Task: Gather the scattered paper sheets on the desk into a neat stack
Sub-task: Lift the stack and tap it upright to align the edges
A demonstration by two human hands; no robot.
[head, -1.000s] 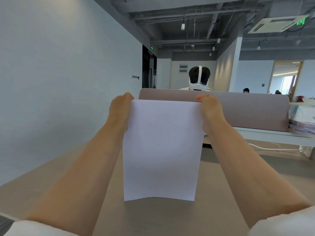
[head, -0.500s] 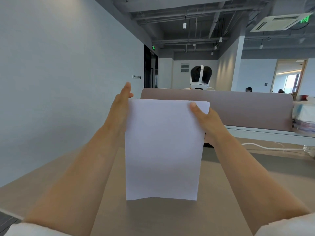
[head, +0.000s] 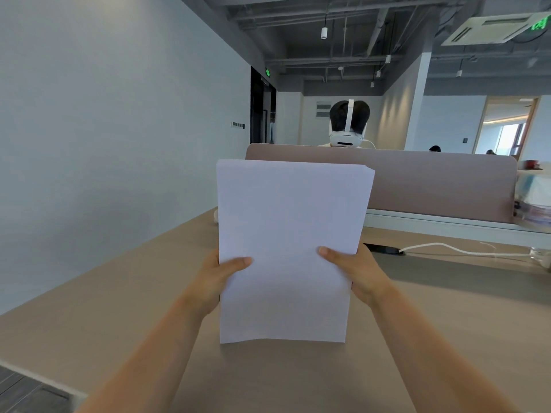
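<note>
Stack (head: 286, 248) stands upright over the table (head: 119, 308), left hand (head: 217, 278) and right hand (head: 357, 275) each pinching a side edge, thumbs on the front (sheets fan slightly at top right): best to loosen the grip a little and tap the bottom edge down to square them.

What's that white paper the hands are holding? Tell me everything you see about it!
The paper stack is several plain white sheets, blank on the side facing us, held upright in portrait. At its top right corner the sheet edges sit slightly uneven. The left hand grips its left edge and the right hand its right edge, thumbs on the front. Its bottom edge, slightly bowed, is at the tan desk; whether it touches is unclear.
</note>
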